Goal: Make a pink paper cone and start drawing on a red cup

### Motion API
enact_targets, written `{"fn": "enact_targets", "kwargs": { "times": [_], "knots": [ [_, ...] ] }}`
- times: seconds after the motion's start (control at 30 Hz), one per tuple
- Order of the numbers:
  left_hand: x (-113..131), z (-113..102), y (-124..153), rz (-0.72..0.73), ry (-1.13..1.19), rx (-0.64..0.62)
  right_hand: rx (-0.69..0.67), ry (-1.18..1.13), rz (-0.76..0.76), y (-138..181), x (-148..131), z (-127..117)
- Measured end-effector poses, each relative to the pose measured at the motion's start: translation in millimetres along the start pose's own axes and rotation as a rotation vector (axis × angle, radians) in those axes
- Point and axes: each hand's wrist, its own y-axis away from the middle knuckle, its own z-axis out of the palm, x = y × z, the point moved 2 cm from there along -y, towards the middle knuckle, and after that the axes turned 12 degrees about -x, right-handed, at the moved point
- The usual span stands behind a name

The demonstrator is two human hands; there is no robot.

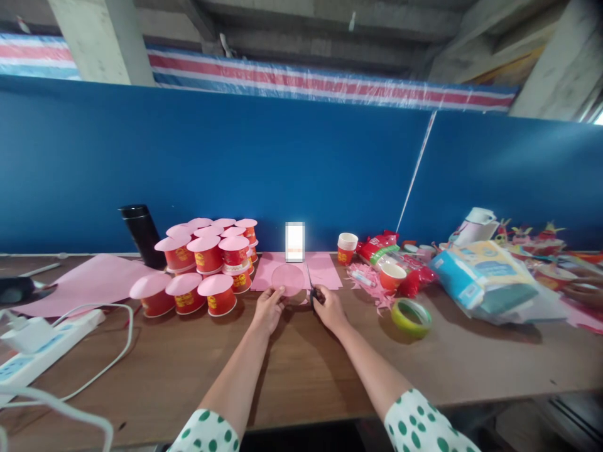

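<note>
Pinches a pink disc (288, 277) with the left hand (269, 309), nearly closed, thumb on top. Grips scissors (313, 300) in the right hand (331, 309), fingers curled round the black handles. Has the disc between the 2 hands, with pink sheets (327, 270) behind, on the brown table (296, 370). Has red cups (207, 260) with pink tops to the left, green tape (409, 328) to the right.

The single view looks out from the wearer's head, above the near edge of the bench (301, 370), facing forward and somewhat down toward the blue partition (235, 163) behind it. The left forearm (234, 376) and right forearm (374, 370) reach in from below, close to the camera; a pink disc (288, 279) sits near mid-frame, farther off. The wide field reaches up to the concrete ceiling (400, 25).
</note>
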Motion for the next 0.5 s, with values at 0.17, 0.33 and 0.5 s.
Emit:
{"fn": "enact_targets", "kwargs": {
  "times": [0.17,0.33,0.5],
  "knots": [
    [1.4,1.2,0.7,-0.007,-0.009,0.025,-0.034,-0.109,0.012,-1.0,2.4,0.9],
    [3.1,2.5,1.2,-0.034,-0.020,0.040,-0.078,-0.383,0.041,-1.7,-0.4,2.9],
    [4.2,5.0,1.5,-0.052,-0.031,0.038,-0.120,-0.515,0.108,-1.5,-4.9,7.4]
  ]
}}
